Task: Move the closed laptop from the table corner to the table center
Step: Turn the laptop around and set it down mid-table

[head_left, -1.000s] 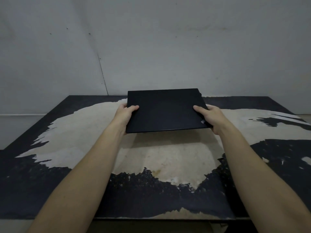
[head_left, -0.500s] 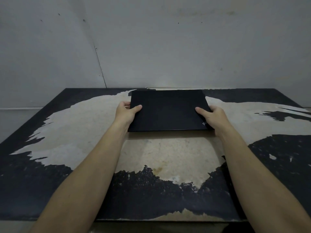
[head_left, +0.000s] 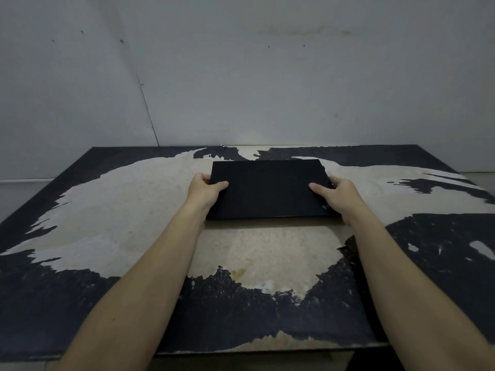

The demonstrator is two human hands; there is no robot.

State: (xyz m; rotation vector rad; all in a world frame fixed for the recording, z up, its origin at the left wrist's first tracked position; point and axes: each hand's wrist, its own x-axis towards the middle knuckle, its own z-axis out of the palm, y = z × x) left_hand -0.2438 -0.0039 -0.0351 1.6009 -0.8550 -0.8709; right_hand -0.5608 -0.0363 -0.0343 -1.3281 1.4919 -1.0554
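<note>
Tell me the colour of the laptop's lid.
Plain matte black laptop, seen in the head view.

A table [head_left: 80, 236] with black coating worn away to pale patches carries a closed black laptop [head_left: 267, 188] lying flat near its middle, toward the far edge

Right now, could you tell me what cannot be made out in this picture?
- Head view: fingers of the left hand and right hand below the laptop, hidden by it.
- Whether the laptop rests on the table.
- Laptop's corner logo: too small.
- Elbows: cut off by the bottom edge.
</note>
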